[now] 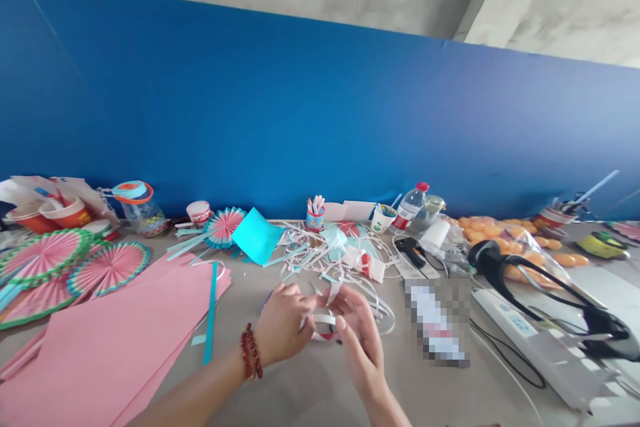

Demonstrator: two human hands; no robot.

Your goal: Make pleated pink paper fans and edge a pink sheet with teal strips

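In the middle of the table, close to its front, my two hands meet around a white ring that looks like a roll of tape (325, 319). My left hand (284, 325), with a beaded bracelet at the wrist, is closed with its fingertips at the ring's left side. My right hand (363, 333) curves round the other side, thumb against the roll. A short pale strip (334, 291) rises at its index finger. Beneath the ring something with red and dark colours partly shows; I cannot make out what it is.
Pink paper sheets (115, 340) and pleated paper fans (37, 260) lie left. Tangled white strips (300, 240) lie behind my hands. A turquoise sheet (257, 237), a bottle (411, 207) and a glue gun (411, 250) stand or lie further back. A power strip (520, 333) is at right.
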